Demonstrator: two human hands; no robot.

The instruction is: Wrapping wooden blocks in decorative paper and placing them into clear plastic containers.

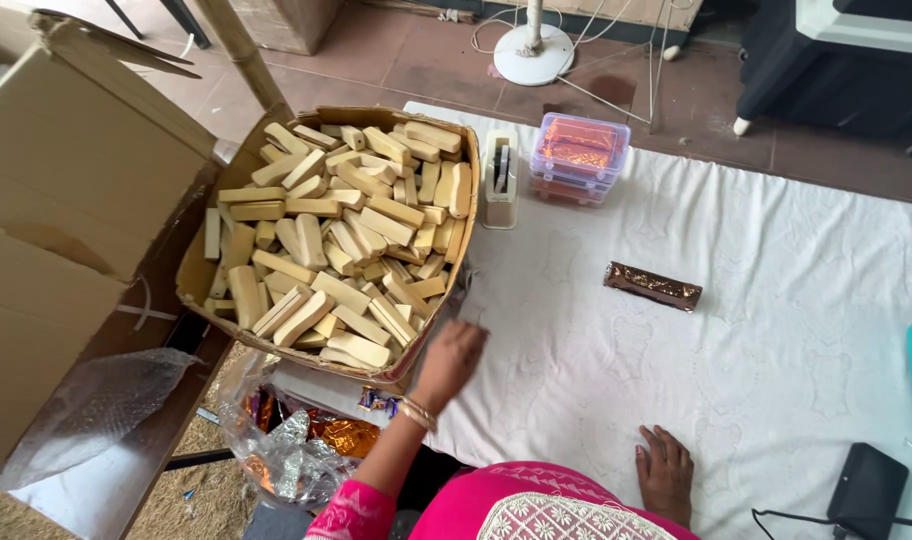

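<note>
Left of centre in the frame, the left hand reaches toward the near right corner of an open cardboard box; its fingers curl loosely together and grip nothing, just beside the box wall. The box, filling the centre left, is heaped with pale yellow bars lying every way. At the lower middle the right hand rests flat on the white cloth, fingers slightly spread, holding nothing. A brown foil-wrapped bar lies alone on the cloth right of centre, well apart from both hands. Near the top centre, a tape dispenser stands just beside a clear plastic container of orange wrappers. Crumpled plastic bags lie below the box at the lower left.
</note>
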